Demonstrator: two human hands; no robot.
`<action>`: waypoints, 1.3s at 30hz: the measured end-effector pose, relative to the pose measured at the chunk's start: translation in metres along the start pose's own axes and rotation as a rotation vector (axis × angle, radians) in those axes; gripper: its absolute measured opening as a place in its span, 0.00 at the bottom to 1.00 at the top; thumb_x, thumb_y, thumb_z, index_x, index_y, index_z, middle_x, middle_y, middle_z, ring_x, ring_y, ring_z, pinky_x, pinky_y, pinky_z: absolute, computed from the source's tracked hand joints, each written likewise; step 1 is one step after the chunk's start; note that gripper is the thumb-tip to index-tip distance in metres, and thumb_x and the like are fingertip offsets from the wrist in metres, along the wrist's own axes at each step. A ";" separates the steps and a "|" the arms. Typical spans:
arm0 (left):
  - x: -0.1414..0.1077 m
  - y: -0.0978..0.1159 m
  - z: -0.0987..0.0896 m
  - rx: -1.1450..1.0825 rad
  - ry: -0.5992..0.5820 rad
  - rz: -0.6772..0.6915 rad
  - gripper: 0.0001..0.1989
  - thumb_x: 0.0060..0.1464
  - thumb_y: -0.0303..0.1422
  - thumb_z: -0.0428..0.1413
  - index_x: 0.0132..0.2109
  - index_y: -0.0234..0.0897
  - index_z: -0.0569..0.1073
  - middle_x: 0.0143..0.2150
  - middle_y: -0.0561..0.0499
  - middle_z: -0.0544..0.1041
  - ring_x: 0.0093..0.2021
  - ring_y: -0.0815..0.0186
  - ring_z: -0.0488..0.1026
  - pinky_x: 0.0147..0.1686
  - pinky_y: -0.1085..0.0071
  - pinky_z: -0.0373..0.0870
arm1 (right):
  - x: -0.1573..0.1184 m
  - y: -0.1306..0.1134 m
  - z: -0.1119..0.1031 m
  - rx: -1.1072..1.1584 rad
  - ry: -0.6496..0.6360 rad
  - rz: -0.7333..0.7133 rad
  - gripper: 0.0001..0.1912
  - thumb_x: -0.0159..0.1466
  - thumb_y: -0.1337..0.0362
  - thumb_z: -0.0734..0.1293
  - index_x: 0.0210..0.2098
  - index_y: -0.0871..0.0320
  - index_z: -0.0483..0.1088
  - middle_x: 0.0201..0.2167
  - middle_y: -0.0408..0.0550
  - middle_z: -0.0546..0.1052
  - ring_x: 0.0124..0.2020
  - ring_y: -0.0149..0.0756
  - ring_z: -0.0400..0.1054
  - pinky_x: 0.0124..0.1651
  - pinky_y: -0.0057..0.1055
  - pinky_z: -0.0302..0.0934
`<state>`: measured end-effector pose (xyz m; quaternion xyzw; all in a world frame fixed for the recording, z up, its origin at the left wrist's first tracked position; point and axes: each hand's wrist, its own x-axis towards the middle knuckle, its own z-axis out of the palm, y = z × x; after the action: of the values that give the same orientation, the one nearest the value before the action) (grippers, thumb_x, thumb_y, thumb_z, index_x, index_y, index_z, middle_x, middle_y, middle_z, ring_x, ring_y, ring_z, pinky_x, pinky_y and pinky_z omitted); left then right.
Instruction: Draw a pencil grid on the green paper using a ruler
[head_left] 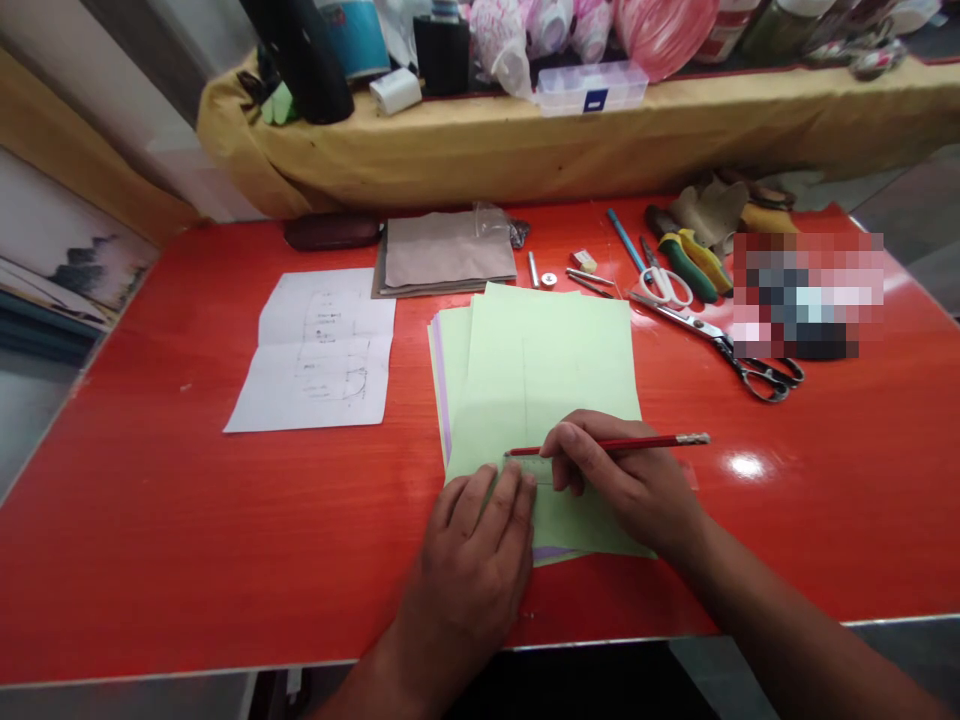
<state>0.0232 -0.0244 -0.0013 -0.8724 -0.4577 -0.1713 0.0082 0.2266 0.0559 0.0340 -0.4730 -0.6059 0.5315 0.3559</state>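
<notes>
A stack of light green paper (577, 350) lies on the red table, with purple sheets peeking out at its edges. Thin vertical pencil lines mark the top sheet. Across the paper lies a clear ruler (534, 469), partly covered by both hands. My left hand (480, 550) presses flat, fingers stretched out, on the ruler's left end and the paper. Between the fingers of my right hand (622, 480) is a red pencil (645, 442), held almost level, its tip on the paper at the ruler's upper left edge.
A sketched white sheet (322, 350) lies to the left. Behind are brown sheets (450, 250) and a dark case (332, 232). Large scissors (705, 328), small white-handled scissors (664, 285), pliers (694, 262) and an eraser (583, 261) lie at the back right. A cloth-covered shelf (450, 140) borders the table.
</notes>
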 end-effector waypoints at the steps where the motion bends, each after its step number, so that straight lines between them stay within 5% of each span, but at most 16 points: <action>1: 0.000 0.000 0.000 -0.001 0.001 0.001 0.24 0.70 0.27 0.52 0.70 0.28 0.71 0.69 0.40 0.75 0.67 0.48 0.70 0.66 0.50 0.63 | 0.000 0.000 0.000 -0.008 -0.001 -0.001 0.21 0.78 0.51 0.63 0.36 0.57 0.77 0.24 0.43 0.78 0.24 0.30 0.70 0.28 0.28 0.65; 39: 0.002 -0.001 0.000 -0.009 0.018 0.009 0.22 0.71 0.27 0.52 0.68 0.28 0.73 0.67 0.40 0.76 0.65 0.48 0.71 0.65 0.49 0.64 | -0.004 0.006 0.001 -0.182 -0.016 -0.057 0.20 0.79 0.55 0.61 0.34 0.54 0.75 0.24 0.43 0.76 0.25 0.32 0.70 0.30 0.31 0.63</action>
<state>0.0235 -0.0229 -0.0006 -0.8728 -0.4531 -0.1814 0.0092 0.2282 0.0522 0.0283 -0.4815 -0.6678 0.4677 0.3216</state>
